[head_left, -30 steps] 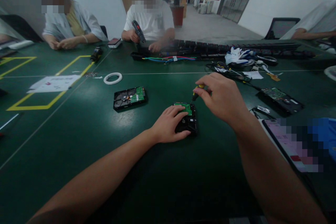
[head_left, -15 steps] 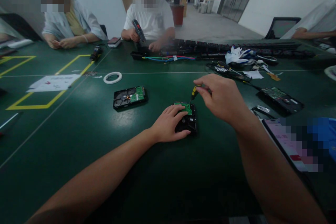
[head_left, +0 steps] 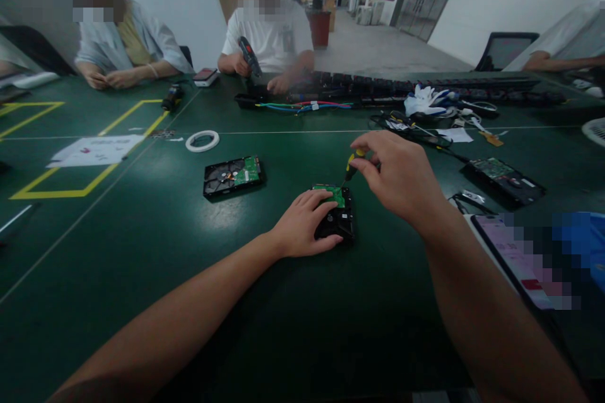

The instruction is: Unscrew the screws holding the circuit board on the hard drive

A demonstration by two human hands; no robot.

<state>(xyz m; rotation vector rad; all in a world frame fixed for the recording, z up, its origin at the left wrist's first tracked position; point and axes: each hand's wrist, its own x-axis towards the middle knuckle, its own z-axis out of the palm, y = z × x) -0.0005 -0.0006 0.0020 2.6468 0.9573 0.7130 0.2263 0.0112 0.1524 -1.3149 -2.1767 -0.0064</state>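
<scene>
Hard disk drive (head_left: 347, 221) on green table (head_left: 227, 302), left hand (head_left: 305, 223) spread over it from nine o'clock. Right hand (head_left: 399, 167), two o'clock, pinches yellow-black screwdriver (head_left: 350, 172), tip at circuit board (head_left: 339, 196). Screwdriver leans; better upright, firm downward pressure, slow turns.

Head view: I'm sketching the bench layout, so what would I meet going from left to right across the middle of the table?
White sheet → left-side hard drive → left hand → screwdriver → right hand → right-side hard drive.
</scene>
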